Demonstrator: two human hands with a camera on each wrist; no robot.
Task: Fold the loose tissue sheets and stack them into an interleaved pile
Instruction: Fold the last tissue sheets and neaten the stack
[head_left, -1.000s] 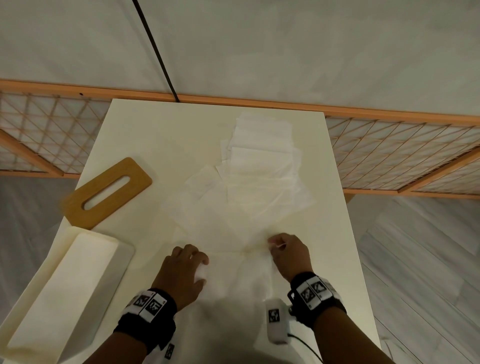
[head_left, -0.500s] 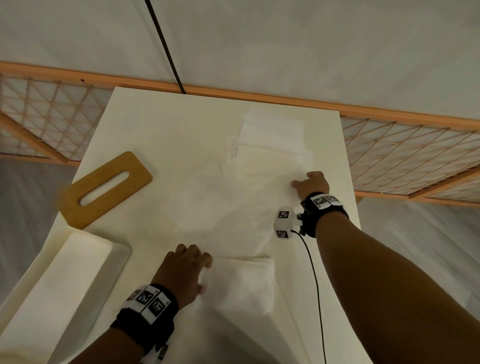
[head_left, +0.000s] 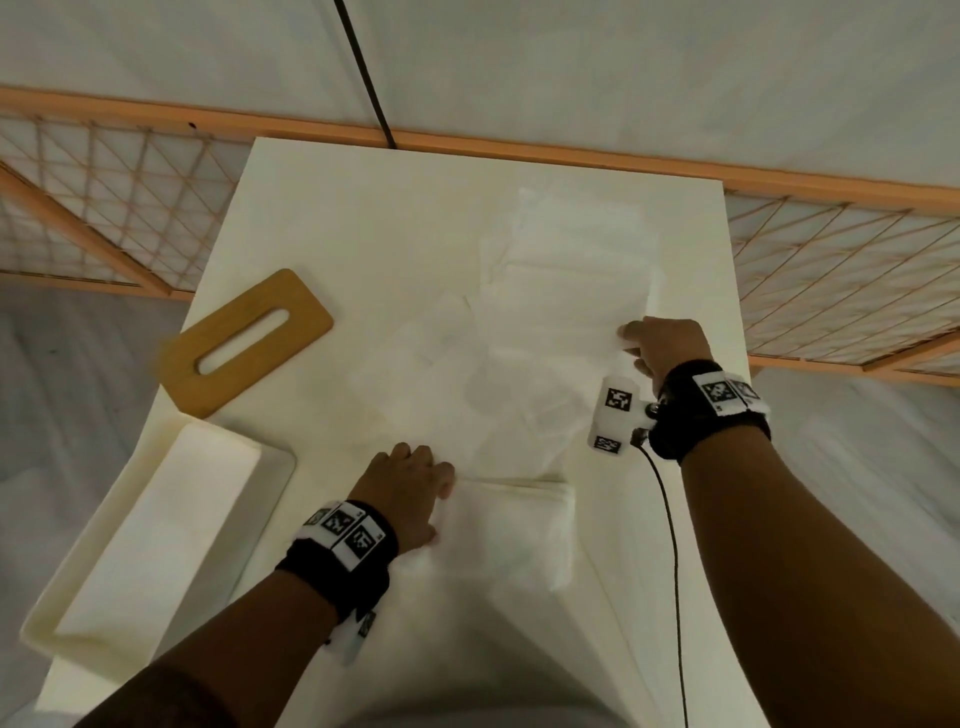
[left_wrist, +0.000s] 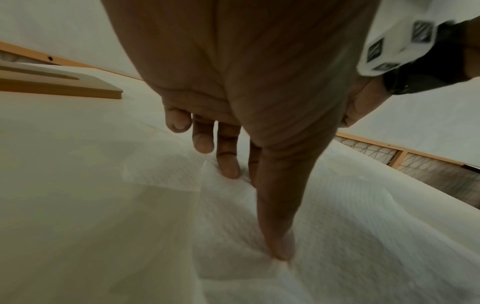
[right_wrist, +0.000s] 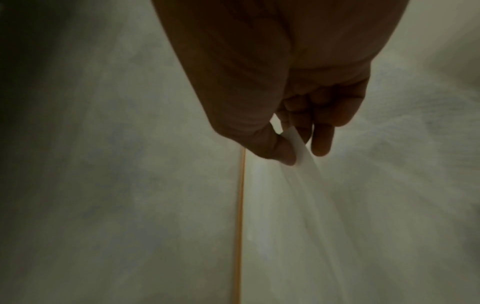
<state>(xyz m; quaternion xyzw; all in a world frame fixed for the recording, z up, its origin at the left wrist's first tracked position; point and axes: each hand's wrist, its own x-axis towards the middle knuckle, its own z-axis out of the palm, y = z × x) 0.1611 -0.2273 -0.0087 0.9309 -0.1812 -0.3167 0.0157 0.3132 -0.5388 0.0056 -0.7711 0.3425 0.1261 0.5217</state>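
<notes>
Tissue handling is split between the hands. The left hand (head_left: 402, 491) lies with straight fingers (left_wrist: 228, 164) pressed flat on the folded pile (head_left: 511, 525) at the near edge of the table (head_left: 322, 208), probably to anchor it. The right hand (head_left: 662, 348) reaches to the loose sheets (head_left: 566, 291) spread farther back, thumb and fingers pinching the edge of one tissue sheet (right_wrist: 298, 152), evidently to draw it toward the pile. A wooden slotted lid (head_left: 244, 340) and a white box (head_left: 145, 540) sit left, apart from the work.
</notes>
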